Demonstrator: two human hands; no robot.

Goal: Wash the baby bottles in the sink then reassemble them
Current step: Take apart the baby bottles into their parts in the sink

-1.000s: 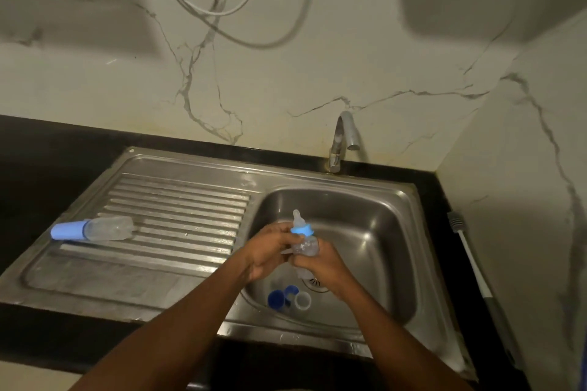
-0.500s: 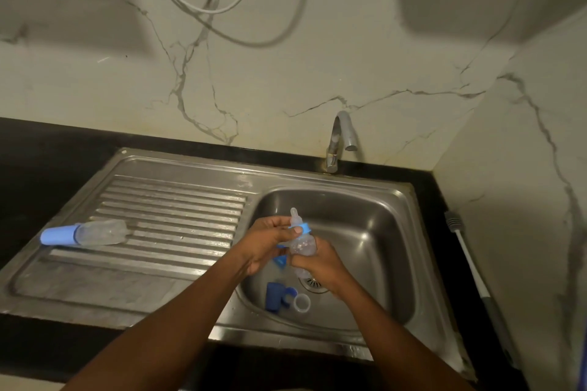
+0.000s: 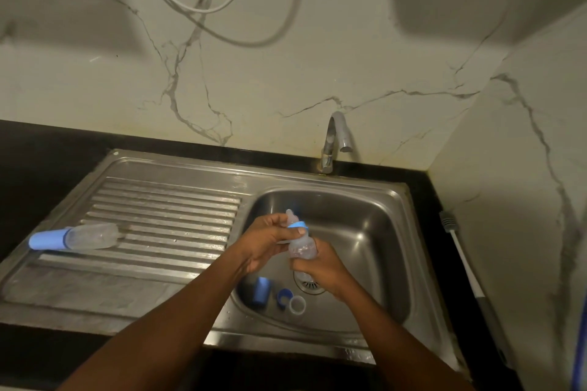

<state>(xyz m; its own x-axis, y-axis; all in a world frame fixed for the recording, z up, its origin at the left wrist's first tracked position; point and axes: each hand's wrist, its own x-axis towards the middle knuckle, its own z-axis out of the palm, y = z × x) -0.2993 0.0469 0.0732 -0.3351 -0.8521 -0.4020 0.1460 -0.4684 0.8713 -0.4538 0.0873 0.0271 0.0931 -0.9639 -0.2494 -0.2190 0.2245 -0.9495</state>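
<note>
Over the steel sink basin (image 3: 374, 232) I hold a small clear baby bottle (image 3: 301, 246) upright. My right hand (image 3: 320, 267) grips its body from below. My left hand (image 3: 270, 240) pinches the blue collar ring (image 3: 297, 225) under the clear teat (image 3: 290, 216). On the basin floor lie a blue cap (image 3: 261, 290), a second blue ring (image 3: 283, 295) and a clear ring (image 3: 297, 305). A second bottle with a blue cap (image 3: 76, 235) lies on its side on the ribbed drainboard (image 3: 165, 219).
The tap (image 3: 335, 140) stands behind the basin, with no water running. A bottle brush (image 3: 460, 260) with a white handle lies on the dark counter along the right wall. Cables (image 3: 203, 6) hang down the marble wall above.
The blue cap has dropped from near my left hand to the basin floor, left of the loose rings. My hands stay on the bottle, and my left fingers have shifted on the collar.
</note>
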